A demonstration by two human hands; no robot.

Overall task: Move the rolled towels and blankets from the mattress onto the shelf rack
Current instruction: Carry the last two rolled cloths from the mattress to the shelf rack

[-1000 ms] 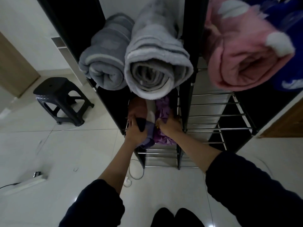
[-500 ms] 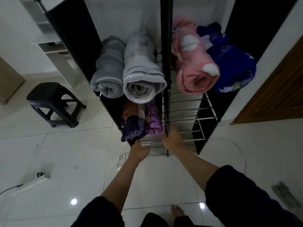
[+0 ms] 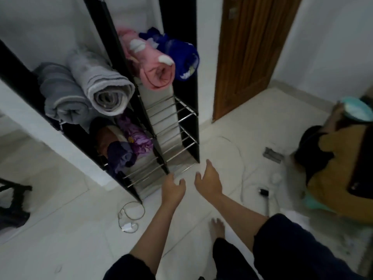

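The black shelf rack (image 3: 187, 110) with metal rungs stands against the wall. Two grey rolled towels (image 3: 96, 85) lie on its upper left shelf. A pink rolled blanket (image 3: 153, 69) and a blue one (image 3: 181, 57) lie on the upper right shelf. A purple and dark blue roll (image 3: 129, 146) sits on the lower left shelf. My left hand (image 3: 173, 188) and my right hand (image 3: 207, 178) hang open in front of the rack's foot, holding nothing and touching nothing. The mattress is out of view.
A brown wooden door (image 3: 248, 53) stands right of the rack. A person in a mustard top (image 3: 335, 170) crouches at the right edge. White cables (image 3: 131, 215) and a charger (image 3: 264, 191) lie on the tiled floor. A black stool (image 3: 14, 199) shows at the left edge.
Both hands let go of the purple and dark blue roll on the lower shelf and drew back from the rack. The view swung right, revealing the door and the crouching person.
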